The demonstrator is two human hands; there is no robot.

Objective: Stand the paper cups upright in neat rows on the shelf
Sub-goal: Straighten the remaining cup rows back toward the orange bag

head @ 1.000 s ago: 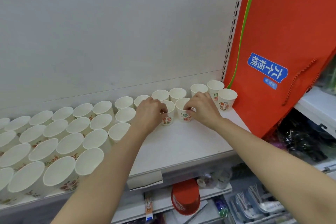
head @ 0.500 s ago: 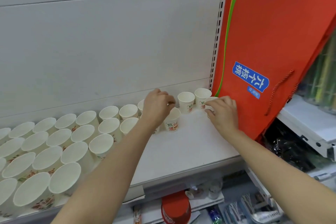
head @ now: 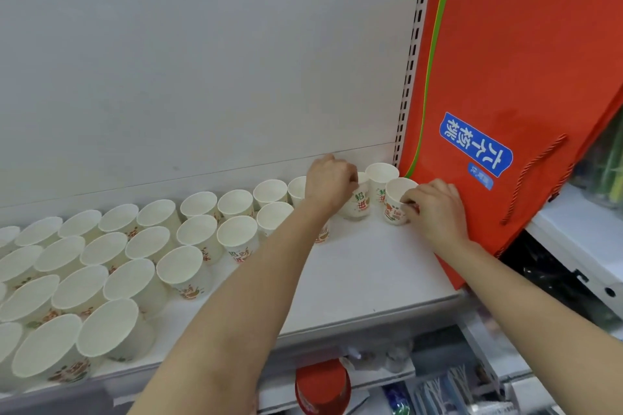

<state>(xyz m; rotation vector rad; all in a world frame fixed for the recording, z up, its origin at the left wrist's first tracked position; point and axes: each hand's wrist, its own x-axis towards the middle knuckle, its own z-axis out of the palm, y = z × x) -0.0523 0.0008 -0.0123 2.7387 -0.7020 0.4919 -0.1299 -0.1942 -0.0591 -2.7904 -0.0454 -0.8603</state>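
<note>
both hands had shifted right since a moment ago: the left hand (head: 332,180) gripped a back-row cup (head: 359,202), the right hand (head: 433,209) pinched the end cup (head: 396,199) beside the red bag (head: 505,77), extending the shelf (head: 354,280) rows.

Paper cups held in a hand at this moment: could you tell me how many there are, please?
2. The first cup is gripped at its rim by the left hand; the second cup is in the right hand, beside the orange bag.
</note>
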